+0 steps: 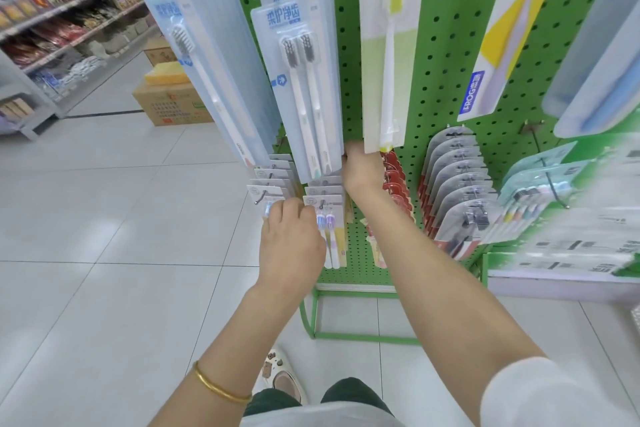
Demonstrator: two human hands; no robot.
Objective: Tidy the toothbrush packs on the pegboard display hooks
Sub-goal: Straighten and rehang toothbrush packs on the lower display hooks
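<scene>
Hands are both working low on the green pegboard (450, 45), so you are looking to be midway through the squaring-up step. Your left hand (292, 243) is curling its fingers over the front of the small packs (313, 200) hanging on the lower hooks (260, 197), gripping them just below their card tops. Your right hand (362, 168) is reaching in behind the bottom edges of the twin pack (304, 80) and the single pack (389, 45) above. Its fingers are hiding behind those cards, so I cannot tell whether they are holding anything.

The next move is probably calling for you to slide the small packs back along their hook until they are hanging flat and in line, while keeping the tall packs overhead from swinging against your wrist. The tall clear packs (214, 45) at the far left are hanging at a slant in this view and may be needing attention afterwards.

As for what is holding what, each hook is carrying a stack of one kind of pack. Toothbrushes are hanging at the left and middle, with red cards (394, 180) and grey cards (457, 180) to the right. On the floor behind, a cardboard box (169, 107) is sitting with its contents not showing.
</scene>
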